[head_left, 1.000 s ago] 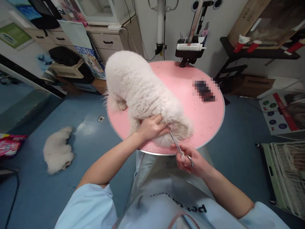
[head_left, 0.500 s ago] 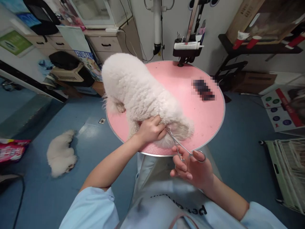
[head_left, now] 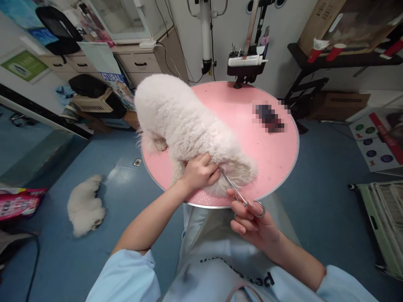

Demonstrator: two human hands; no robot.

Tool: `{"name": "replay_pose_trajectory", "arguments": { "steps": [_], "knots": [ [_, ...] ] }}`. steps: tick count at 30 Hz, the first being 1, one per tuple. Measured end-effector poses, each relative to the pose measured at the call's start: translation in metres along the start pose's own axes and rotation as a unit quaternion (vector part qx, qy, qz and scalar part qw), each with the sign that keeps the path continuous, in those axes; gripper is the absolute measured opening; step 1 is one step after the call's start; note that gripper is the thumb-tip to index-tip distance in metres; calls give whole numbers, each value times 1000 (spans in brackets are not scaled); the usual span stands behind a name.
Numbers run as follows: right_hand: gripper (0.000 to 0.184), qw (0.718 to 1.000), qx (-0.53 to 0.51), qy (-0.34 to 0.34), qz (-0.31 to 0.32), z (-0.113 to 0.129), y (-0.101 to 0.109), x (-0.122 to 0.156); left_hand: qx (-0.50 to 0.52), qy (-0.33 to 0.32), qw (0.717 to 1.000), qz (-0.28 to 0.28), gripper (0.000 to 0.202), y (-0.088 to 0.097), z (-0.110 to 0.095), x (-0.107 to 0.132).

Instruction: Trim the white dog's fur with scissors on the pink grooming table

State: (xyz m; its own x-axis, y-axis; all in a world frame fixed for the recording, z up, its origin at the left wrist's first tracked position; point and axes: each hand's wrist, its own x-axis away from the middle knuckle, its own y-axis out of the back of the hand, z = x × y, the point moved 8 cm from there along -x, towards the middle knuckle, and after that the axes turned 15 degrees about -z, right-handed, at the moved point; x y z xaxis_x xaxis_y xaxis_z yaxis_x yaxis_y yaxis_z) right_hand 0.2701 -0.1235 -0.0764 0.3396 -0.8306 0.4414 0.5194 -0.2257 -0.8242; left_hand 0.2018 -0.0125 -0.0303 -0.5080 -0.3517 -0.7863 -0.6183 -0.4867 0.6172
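Observation:
A fluffy white dog (head_left: 185, 113) is on the round pink grooming table (head_left: 220, 94), its head low near the front edge. My left hand (head_left: 201, 171) is closed on the dog's ear at the side of the head, with its fingertips partly buried in the fur. In my right hand (head_left: 252, 222) is a slim steel hemostat (head_left: 233, 187), held by its ring handles. Its tip reaches the ear opening beside my left fingers, and its shanks are close together. Fur and fingers hide whatever lies between the jaws.
Another white dog (head_left: 86, 205) lies on the blue floor at left. A pixelated dark object (head_left: 269, 117) rests on the table's right side. Behind the table, a tool holder (head_left: 245, 69) carries a white bottle (head_left: 245, 61). A wire cage (head_left: 385, 222) stands at right.
The hemostat's handles have come together from a spread position, and my right fingers have curled in. My left hand keeps its hold on the ear. The view has shifted slightly.

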Motion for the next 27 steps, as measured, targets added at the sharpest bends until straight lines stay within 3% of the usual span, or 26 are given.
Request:
{"name": "replay_pose_trajectory", "arguments": {
  "steps": [5, 10, 27],
  "knots": [
    [42, 1000, -23, -14, 12, 4, 3, 15, 0, 2, 1000, 8, 24, -6, 2, 1],
    [40, 995, -61, -69, 40, 1, -9, 9, 1, 10, 1000, 10, 22, -6, -1, -1],
    [32, 998, -64, -6, -4, 0, -12, -7, 16, 50, 999, 1, 25, -5, -1, 2]
  ]
}}
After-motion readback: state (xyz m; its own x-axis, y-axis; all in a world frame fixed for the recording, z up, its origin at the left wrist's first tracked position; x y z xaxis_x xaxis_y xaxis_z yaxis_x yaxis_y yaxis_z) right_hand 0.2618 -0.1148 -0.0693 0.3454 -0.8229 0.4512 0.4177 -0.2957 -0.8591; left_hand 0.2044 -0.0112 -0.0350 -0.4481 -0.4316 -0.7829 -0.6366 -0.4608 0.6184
